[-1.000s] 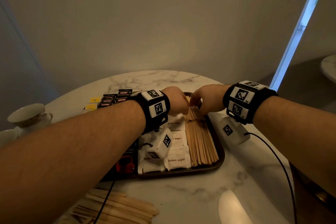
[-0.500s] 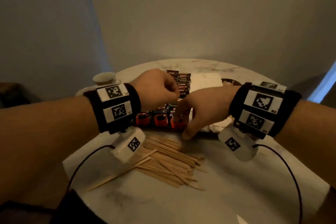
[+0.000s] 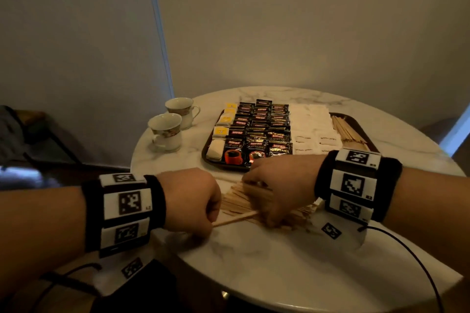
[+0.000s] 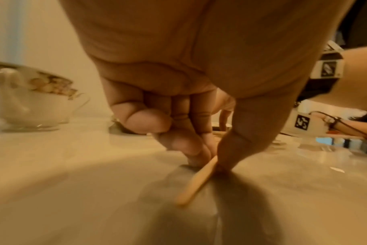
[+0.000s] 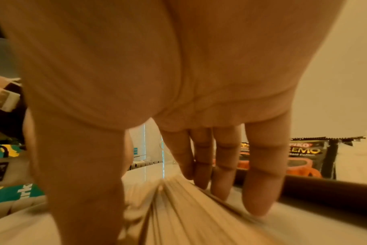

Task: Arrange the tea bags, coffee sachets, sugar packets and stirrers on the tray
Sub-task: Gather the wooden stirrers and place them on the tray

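A: Okay, we see the left hand [image 3: 189, 201] at 8 o'clock on the round white marble table [image 3: 267, 262], thumb and fingertips pinching one thin wooden stirrer [image 4: 196, 180] whose free end lies on the marble.

B: And the right hand [image 3: 277, 185]?

A: At centre, we read its fingers [image 5: 260, 182] as fairly straight and spread, thumb on the other side, bracketing the loose pile of pale wooden stirrers [image 3: 239, 202] on the table. Whether it actually lifts any, we cannot tell; the wrist view is blurred.

B: Tray?

A: Dark brown oval tray [image 3: 211, 161] at 12 o'clock, just beyond the right hand. Reading 9 to 3 across it: yellow-tagged tea bags [image 3: 221, 132], rows of black coffee sachets with orange cups printed [image 3: 256, 134], white sugar packets [image 3: 312, 129], then a neat bundle of wooden stirrers on the tray [image 3: 348, 129].

B: Off-tray items?

A: Two white china teacups with patterned bands [image 3: 166, 132] at 10 o'clock, touching or nearly so. Both wrists carry black bands with square coded markers [image 3: 353, 183].
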A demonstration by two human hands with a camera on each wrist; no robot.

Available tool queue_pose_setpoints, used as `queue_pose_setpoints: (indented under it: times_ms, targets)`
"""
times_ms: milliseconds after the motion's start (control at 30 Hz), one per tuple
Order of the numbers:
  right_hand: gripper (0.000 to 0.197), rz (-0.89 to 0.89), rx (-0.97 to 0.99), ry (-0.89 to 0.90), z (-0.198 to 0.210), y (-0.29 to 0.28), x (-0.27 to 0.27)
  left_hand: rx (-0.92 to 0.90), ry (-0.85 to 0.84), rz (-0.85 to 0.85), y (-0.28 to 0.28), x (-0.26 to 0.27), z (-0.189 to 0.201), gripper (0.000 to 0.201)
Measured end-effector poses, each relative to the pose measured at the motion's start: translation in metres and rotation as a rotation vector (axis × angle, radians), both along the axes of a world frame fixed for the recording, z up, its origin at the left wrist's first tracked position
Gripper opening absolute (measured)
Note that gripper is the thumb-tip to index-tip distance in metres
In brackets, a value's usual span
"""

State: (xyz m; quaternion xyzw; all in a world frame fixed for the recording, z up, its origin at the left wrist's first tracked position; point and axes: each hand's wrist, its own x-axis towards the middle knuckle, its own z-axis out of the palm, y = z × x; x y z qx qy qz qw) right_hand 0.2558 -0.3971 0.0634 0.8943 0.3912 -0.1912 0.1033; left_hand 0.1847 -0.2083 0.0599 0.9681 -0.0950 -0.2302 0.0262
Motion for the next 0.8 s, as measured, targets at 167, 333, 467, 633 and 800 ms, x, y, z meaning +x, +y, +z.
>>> queue_pose_setpoints:
  times_ms: [167,333,467,633,800]
  targets:
    - [0.087,-0.044,0.014,0.072,0.000,0.002,-0.002,0.003,-0.095,-0.087,-0.020,0.013,-0.007,0.010]
    - [0.066,-0.080,0.029,0.030,-0.005,0.008,-0.005,-0.016,-0.253,-0.140,-0.026,0.027,-0.011,0.011]
    - [0.049,-0.137,0.048,0.053,-0.011,0.012,-0.002,-0.058,-0.278,-0.037,-0.014,0.032,-0.010,0.028]
    - [0.024,-0.139,0.098,-0.042,-0.018,0.015,-0.001,-0.164,-0.261,0.122,0.010,0.033,-0.007,0.037]
    - [0.033,-0.159,0.113,-0.024,-0.020,0.019,0.004,-0.290,-0.254,0.228,0.031,0.033,-0.008,0.043]
